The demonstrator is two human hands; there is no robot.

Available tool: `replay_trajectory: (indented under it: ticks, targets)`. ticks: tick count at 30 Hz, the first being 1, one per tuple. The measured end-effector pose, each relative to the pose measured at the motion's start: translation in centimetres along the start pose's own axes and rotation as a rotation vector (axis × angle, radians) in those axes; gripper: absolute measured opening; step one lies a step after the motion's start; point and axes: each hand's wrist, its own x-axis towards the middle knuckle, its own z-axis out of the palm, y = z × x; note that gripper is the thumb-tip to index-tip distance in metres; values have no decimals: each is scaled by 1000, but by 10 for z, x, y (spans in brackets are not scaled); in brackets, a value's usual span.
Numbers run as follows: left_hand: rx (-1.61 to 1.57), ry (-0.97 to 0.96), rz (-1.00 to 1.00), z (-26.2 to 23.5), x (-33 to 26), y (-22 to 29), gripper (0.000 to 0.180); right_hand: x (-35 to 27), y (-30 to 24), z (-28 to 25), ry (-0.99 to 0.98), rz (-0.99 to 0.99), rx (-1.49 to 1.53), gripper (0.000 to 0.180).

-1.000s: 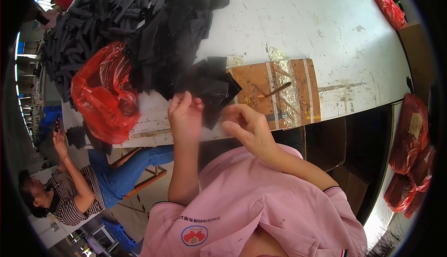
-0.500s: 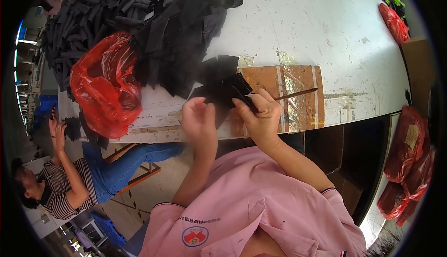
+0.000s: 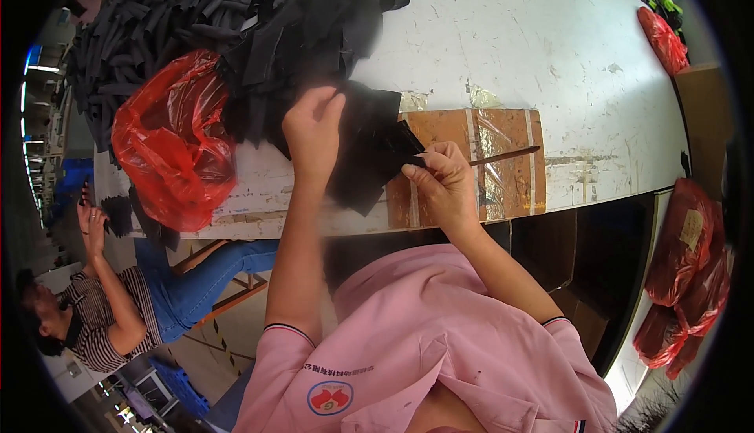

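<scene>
My right hand [image 3: 448, 186] pinches the corner of a black fabric piece [image 3: 402, 144] over a taped cardboard sheet [image 3: 516, 186]. From behind that hand a thin brown stick [image 3: 506, 155] juts to the right; how it is gripped is hidden. Farther left, my left hand [image 3: 312, 131] is raised over the black fabric, its fingers curled together. Whether cloth is caught between those fingertips I cannot make out. More black fabric pieces [image 3: 365, 178] lie between the two hands, beside a larger dark heap [image 3: 294, 44] beyond my left hand.
A crumpled red plastic bag [image 3: 177, 142] sits left of the heap. Many rolled dark grey pieces [image 3: 173, 17] cover the far left of the white table [image 3: 550, 32]. Stuffed red bags [image 3: 683, 244] are at the right. A seated person [image 3: 110, 299] is at the left.
My left hand has moved away from my right hand, up and left toward the dark heap. The right hand has stayed nearly in place with the fabric and stick.
</scene>
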Motion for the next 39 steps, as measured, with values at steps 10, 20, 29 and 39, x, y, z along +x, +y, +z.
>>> replay_trajectory:
  ticks: [10,20,29,39]
  targets:
    - [55,-490,161,8,-53,33,21,-2,-10,-12,-3,282,218,17]
    - [-276,-454,38,30,-61,-13,14,-6,10,-6,-27,434,439,18]
    - [-121,-7,-81,24,-88,33,16,-2,-12,-8,141,1,-179,18]
    - [-268,-185,-361,22,-88,51,8,-7,-2,-17,78,-522,-498,21]
